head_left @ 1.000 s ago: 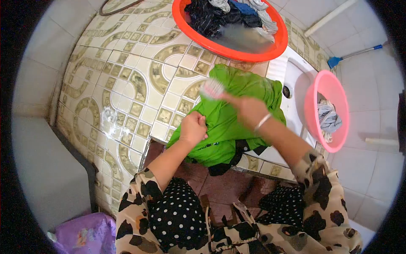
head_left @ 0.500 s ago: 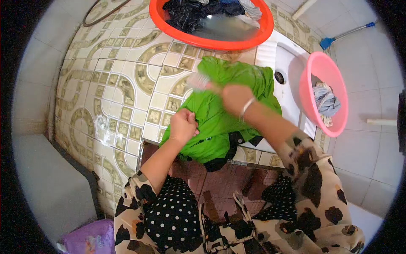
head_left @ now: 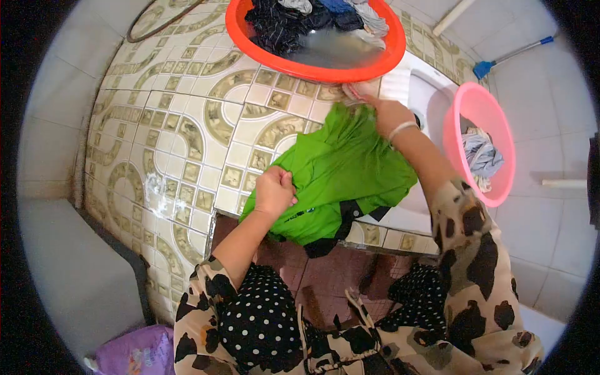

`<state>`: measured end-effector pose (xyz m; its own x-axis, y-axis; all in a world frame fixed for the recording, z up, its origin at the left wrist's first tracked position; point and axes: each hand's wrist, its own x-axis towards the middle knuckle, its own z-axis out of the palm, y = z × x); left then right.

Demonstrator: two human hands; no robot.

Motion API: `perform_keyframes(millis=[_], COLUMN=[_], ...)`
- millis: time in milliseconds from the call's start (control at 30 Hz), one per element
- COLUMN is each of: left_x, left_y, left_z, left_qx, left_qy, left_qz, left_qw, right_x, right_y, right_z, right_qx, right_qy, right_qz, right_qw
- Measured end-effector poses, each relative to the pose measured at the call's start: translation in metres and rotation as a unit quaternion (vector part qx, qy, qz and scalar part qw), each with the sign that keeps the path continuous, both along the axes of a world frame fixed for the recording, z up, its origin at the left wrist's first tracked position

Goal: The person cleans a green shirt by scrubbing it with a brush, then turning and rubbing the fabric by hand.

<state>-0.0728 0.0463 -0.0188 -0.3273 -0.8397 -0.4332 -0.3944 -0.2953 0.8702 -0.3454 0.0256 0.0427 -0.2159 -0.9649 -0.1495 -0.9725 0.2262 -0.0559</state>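
Observation:
A wet green garment (head_left: 350, 159) with black trim is spread over the tiled ledge and partly over the white squat toilet (head_left: 400, 203). On its left edge my left hand (head_left: 275, 192) is closed, gripping the cloth. At the garment's far end, my right hand (head_left: 392, 119) holds a pinkish scrubbing brush (head_left: 354, 94), its head at the cloth's edge close to the red basin. The brush is partly hidden and slightly blurred.
Dark and light clothes soak in cloudy water in a red basin (head_left: 312, 70) at the back. A pink basin (head_left: 456, 134) with grey and white cloth leans at right. A blue brush (head_left: 484, 69) stands by the wall; a purple package (head_left: 134, 353) lies lower left.
My right hand has swept the brush away from the garment's upper left towards its far end, near the red basin. The green cloth's far end has shifted right. My left hand keeps its grip.

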Motion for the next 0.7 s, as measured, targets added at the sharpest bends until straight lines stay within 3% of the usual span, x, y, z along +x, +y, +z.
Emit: perform_keyframes(millis=[167,233,333,433,500,533,600,633,700], left_x=[-0.002,0.001,0.005,0.01,0.012,0.006,-0.01,-0.02,-0.036], left_y=[0.0,-0.002,0.001,-0.014,-0.033,-0.04,-0.049,-0.047,-0.044], left_z=[0.009,0.01,0.012,0.01,0.015,0.023,0.037,0.031,0.021], left_qx=[0.007,0.023,0.033,0.045,-0.034,-0.031,-0.257,-0.254,-0.47], left_qy=[-0.014,-0.012,-0.015,-0.016,-0.153,-0.152,-0.166,-0.167,-0.168], left_qz=[-0.007,-0.004,0.012,0.003,-0.233,-0.231,-0.162,-0.161,-0.165], left_qw=[1.0,1.0,0.999,0.999,0.96,0.96,0.938,0.939,0.851], right_x=[0.074,0.084,-0.001,-0.022,-0.019,-0.016,-0.005,0.0,0.008], right_y=[0.065,0.081,0.06,0.063,0.071,0.075,0.086,0.088,0.088], right_z=[0.007,-0.003,-0.018,-0.011,-0.023,-0.03,-0.042,-0.04,-0.032], right_qx=[0.021,0.094,0.015,0.01,-0.022,-0.019,-0.168,-0.147,-0.132], right_qy=[-0.079,-0.071,-0.037,-0.062,-0.133,-0.133,-0.26,-0.266,-0.326], right_qz=[0.121,0.178,-0.036,-0.061,-0.05,-0.048,-0.043,-0.058,-0.089], right_qw=[0.989,0.977,0.999,0.996,0.99,0.99,0.95,0.951,0.932])
